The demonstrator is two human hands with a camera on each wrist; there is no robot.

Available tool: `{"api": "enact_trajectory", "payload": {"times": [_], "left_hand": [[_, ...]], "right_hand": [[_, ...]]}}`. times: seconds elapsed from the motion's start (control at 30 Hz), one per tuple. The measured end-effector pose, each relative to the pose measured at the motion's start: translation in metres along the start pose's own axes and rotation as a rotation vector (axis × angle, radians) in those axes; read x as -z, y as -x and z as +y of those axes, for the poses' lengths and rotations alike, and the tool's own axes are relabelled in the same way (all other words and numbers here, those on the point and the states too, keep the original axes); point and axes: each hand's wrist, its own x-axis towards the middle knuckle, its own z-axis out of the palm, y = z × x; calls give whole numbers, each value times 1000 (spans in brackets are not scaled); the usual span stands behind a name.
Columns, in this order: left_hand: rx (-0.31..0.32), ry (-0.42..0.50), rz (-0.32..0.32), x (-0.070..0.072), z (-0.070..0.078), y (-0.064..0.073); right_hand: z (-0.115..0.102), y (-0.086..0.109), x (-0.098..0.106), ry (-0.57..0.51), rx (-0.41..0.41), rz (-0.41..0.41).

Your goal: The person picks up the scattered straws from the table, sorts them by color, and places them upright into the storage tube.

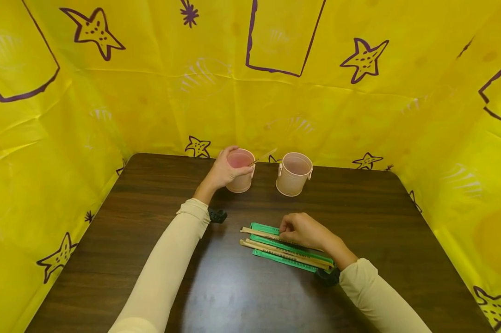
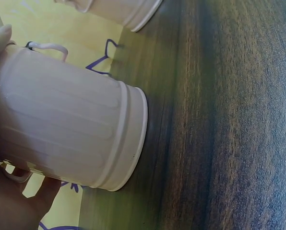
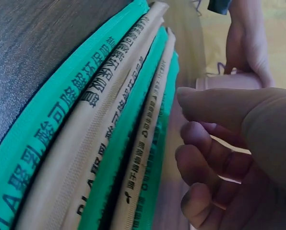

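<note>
My left hand (image 1: 230, 167) holds a small pale-pink bucket (image 1: 238, 186) at its rim, the thumb along the front and the fingers round the far side. A thin wrapped straw (image 1: 266, 156) slants out past this bucket's rim, close to the thumb tip. In the left wrist view the bucket (image 2: 61, 115) stands upright on the table with small handles at its sides. My right hand (image 1: 304, 230) is over a row of wrapped straws, green (image 3: 52, 105) and tan (image 3: 80, 134), with printed lettering. Its fingers curl loosely beside the straws, with nothing between thumb and fingertips in the right wrist view.
A second pale-pink bucket (image 1: 292, 182) stands upright to the right of the held one. Dark clamp-like pieces (image 1: 218, 216) show beside the left wrist and under the right. Yellow sheeting (image 1: 233, 106) with drawn starfish rises behind the brown table (image 1: 158, 199).
</note>
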Motion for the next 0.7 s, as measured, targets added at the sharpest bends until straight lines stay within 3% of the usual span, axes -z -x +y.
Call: {"api": "enact_trajectory", "payload": {"times": [0.5,0.7], "left_hand": [[-7,3,8,0,0,0],[-2,-1,7,0,0,0]], "right_hand": [[0,-4,-14,38,-28,2],[-4,-6,-19,144,-40,52]]}}
